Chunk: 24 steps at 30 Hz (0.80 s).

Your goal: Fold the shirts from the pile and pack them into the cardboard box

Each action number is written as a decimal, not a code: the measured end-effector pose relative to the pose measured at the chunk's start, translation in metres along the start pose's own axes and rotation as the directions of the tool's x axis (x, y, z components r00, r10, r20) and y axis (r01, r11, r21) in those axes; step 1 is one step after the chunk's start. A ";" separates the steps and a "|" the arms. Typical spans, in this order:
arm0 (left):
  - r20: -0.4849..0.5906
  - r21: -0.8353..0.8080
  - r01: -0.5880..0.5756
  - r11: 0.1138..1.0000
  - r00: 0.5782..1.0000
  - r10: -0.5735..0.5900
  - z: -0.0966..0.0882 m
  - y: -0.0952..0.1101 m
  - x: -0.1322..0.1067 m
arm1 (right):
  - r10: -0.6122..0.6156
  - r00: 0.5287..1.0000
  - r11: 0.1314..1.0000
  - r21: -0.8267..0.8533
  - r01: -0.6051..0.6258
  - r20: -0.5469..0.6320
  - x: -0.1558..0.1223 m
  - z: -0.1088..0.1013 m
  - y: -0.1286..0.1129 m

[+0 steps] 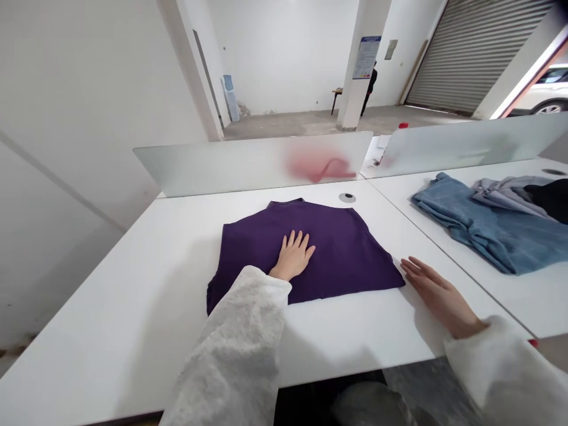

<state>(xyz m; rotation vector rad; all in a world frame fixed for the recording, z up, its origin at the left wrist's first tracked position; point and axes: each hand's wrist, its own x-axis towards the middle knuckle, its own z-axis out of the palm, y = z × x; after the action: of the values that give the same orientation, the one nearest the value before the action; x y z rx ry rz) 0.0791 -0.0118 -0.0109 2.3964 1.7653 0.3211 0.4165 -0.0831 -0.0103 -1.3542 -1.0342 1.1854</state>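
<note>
A purple garment lies spread on the white table, partly folded in, with its collar edge toward the far side. Flat on its middle rests my left hand, fingers spread and pointing away from me. My right hand hovers just beyond the garment's right corner, open, with fingers stretched out and the palm turned to the left. Nothing is held in either hand. The garment's left near edge is partly hidden by my left sleeve.
Folded blue jeans lie on the right-hand table, with a grey cloth and a black cloth over them. A frosted divider runs along the back edge. Near it is a round cable hole. A person stands behind a pillar.
</note>
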 end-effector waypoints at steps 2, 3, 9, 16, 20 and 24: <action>0.001 -0.005 -0.003 1.000 1.000 0.003 -0.002 0.000 0.000 | 0.094 0.991 0.985 0.152 -0.078 -0.097 -0.036 0.004 0.003; 0.004 -0.008 -0.003 1.000 1.000 0.003 -0.002 0.001 0.000 | 0.174 0.980 0.963 0.225 -0.148 -0.101 -0.049 0.007 0.003; 0.009 -0.034 0.005 0.999 1.000 -0.005 -0.003 0.002 -0.001 | 0.414 0.894 0.801 0.398 -0.448 0.173 -0.063 0.044 -0.006; 0.014 -0.085 0.012 0.996 1.000 -0.011 -0.006 0.002 -0.004 | 0.186 0.961 0.903 0.350 -0.250 0.205 -0.017 0.089 -0.006; 0.018 -0.080 0.011 0.997 1.000 -0.009 -0.006 0.001 -0.004 | 0.021 0.991 0.903 0.422 -0.077 0.136 -0.004 0.102 0.005; 0.018 -0.091 0.009 0.996 1.000 -0.008 -0.004 0.001 -0.004 | 0.139 0.989 0.859 0.489 -0.148 0.054 0.011 0.121 0.000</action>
<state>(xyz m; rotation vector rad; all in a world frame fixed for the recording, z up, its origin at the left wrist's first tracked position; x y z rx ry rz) 0.0778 -0.0157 -0.0069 2.3210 1.7137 0.3697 0.2989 -0.0542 -0.0111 -1.0239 -0.5840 1.4558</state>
